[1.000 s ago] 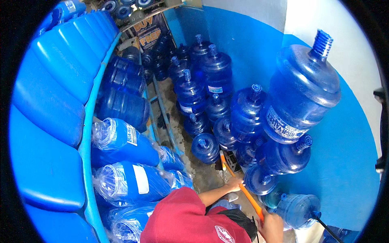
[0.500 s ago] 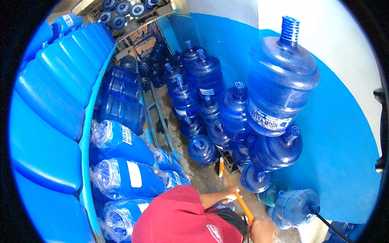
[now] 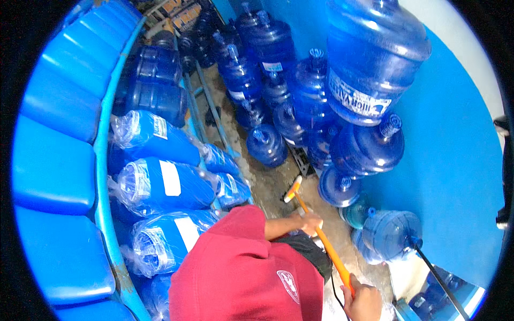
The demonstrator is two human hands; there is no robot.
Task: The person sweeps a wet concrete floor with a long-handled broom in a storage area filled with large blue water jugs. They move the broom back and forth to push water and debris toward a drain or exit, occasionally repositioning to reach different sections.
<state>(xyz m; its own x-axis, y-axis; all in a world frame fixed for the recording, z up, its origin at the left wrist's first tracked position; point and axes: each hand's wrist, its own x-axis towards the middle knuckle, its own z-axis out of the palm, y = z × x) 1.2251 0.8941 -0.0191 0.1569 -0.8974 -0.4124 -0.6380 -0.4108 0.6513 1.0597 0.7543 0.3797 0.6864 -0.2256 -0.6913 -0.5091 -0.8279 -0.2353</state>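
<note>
My left hand [image 3: 310, 222] is wrapped round the middle of an orange pole [image 3: 333, 253] with a short white and orange crosspiece at its far end. The crosspiece [image 3: 293, 189] is low over the wet-looking concrete floor; whether it is a squeegee or a brush, I cannot tell. Near the pole's close end, my right hand [image 3: 364, 303] grips it too. Beyond the crosspiece stand several blue water jugs; the nearest is a round jug [image 3: 266, 145]. My red sleeve [image 3: 241, 227] covers part of the left side.
At the right, one large jug [image 3: 375, 64] rests on another [image 3: 369, 147] against the blue wall [image 3: 444, 160]. Plastic-wrapped blue containers [image 3: 171, 179] lie stacked at left behind a light-blue rail [image 3: 101, 176]. A pale jug [image 3: 391, 235] and a black rod [image 3: 439, 278] are at lower right.
The view has tipped downward, so the jugs appear higher. The crosspiece has turned slantwise and come somewhat closer to me over the floor. More of my right hand shows; both hands keep their grip.
</note>
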